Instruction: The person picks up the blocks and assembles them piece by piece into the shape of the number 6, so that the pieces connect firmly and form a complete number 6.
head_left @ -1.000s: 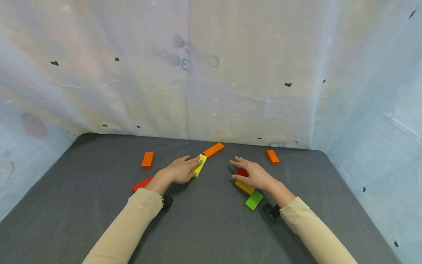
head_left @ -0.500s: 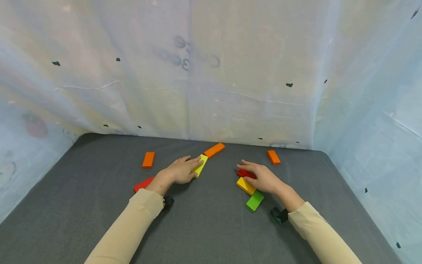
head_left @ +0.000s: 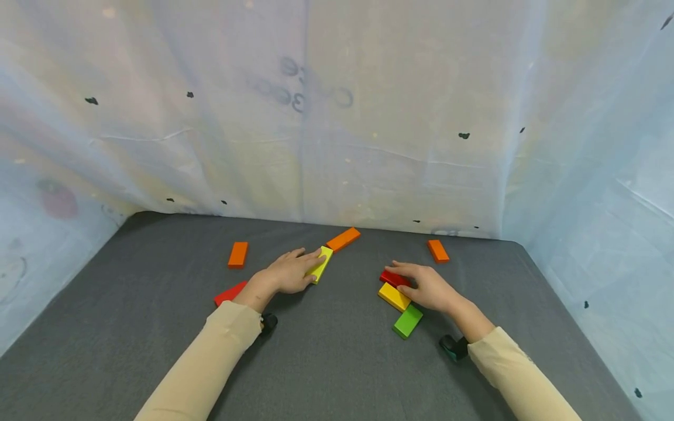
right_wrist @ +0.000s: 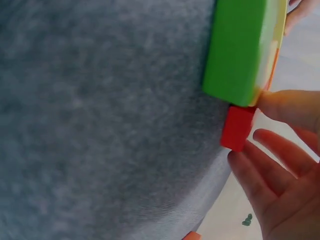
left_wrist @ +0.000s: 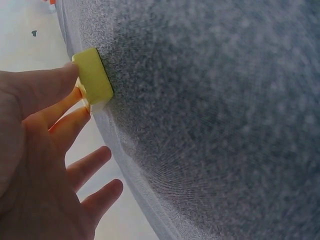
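Observation:
My left hand (head_left: pixel 286 273) pinches a lime-yellow block (head_left: pixel 322 264) lying on the grey table; in the left wrist view the thumb is on one side of the yellow block (left_wrist: pixel 93 77) and two fingers on the other. My right hand (head_left: pixel 429 286) is over a red block (head_left: pixel 392 278), its thumb at the near side and fingers at the far side. In the right wrist view the red block (right_wrist: pixel 237 127) shows between thumb and fingertips. Just nearer lies an amber-yellow block (head_left: pixel 393 297), then a green block (head_left: pixel 408 321), placed close together at angles.
One orange block (head_left: pixel 343 239) touches or nearly touches the yellow block's far end. Other orange blocks lie at back left (head_left: pixel 238 255) and back right (head_left: pixel 438 251). A red block (head_left: pixel 229 293) is partly hidden by my left forearm. Pale sheeting (head_left: pixel 337 146) walls the table (head_left: pixel 326 362).
My right hand has slid to the right along the red block, uncovering more of it and the amber-yellow block. The left hand stays in place on the lime-yellow block.

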The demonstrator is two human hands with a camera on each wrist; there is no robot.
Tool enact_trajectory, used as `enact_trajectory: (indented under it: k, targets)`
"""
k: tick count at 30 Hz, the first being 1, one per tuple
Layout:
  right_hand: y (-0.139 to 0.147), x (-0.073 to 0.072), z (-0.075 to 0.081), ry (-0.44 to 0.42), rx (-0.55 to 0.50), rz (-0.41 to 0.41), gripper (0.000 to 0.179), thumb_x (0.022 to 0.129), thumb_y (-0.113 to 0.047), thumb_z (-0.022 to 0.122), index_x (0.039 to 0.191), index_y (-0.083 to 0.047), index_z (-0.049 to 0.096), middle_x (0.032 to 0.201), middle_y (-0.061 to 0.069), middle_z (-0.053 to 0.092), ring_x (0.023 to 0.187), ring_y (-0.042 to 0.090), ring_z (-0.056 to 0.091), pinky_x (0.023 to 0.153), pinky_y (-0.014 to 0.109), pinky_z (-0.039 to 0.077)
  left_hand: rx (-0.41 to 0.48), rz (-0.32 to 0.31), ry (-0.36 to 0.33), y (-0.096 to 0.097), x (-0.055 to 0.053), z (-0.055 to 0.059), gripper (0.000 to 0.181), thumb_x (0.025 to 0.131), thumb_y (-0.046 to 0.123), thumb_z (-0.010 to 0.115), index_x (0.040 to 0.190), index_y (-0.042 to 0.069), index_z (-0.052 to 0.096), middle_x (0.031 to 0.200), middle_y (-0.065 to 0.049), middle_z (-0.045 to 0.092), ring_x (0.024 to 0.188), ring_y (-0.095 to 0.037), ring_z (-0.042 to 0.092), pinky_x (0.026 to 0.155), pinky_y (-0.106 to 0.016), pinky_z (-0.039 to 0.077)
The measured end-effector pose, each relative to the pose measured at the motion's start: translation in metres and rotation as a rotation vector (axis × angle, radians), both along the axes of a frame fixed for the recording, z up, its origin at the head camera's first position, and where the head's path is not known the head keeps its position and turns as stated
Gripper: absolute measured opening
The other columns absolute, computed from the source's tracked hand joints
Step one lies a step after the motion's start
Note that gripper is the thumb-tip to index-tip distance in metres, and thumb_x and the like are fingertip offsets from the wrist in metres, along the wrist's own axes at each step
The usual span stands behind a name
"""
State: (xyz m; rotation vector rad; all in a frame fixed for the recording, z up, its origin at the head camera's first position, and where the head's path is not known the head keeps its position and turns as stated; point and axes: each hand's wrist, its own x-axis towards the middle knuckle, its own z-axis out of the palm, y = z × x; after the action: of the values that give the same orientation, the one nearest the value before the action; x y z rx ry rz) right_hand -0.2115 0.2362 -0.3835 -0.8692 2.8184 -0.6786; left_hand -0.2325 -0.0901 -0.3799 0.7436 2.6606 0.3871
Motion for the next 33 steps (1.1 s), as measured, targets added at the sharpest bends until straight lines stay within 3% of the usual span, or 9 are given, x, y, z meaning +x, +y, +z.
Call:
enact_trajectory:
  k: [7,33]
  targets:
    - [0.0008,0.001,-0.0043,-0.038,-0.051,0.012,0.043,0.091,-0.002,0.06,0.134,-0.003,0.056,0.143,0.021,0.048,0.046,0.002,0.024,0.049,0.019,0.031,0.004,0.005,-0.006,0.0,0.0013,-0.0004,0.054,0.102,0.023,0.047,0.152,0.015,0.029,0.161,-0.005,0.017,0.146,-0.04,0.012,0.116,-0.059,0.012]
    - [-0.0054,-0.0002,-0.0068,0.086,-0.024,-0.009,0.039,0.088,-0.003,0.065,0.128,-0.005,0.063,0.136,0.014,0.056,0.045,0.001,0.022,0.047,0.019,0.029,0.032,0.032,-0.017,-0.0008,0.0019,-0.0007,0.055,0.102,0.023,0.046,0.153,0.016,0.026,0.161,-0.004,0.015,0.147,-0.04,0.01,0.116,-0.059,0.012]
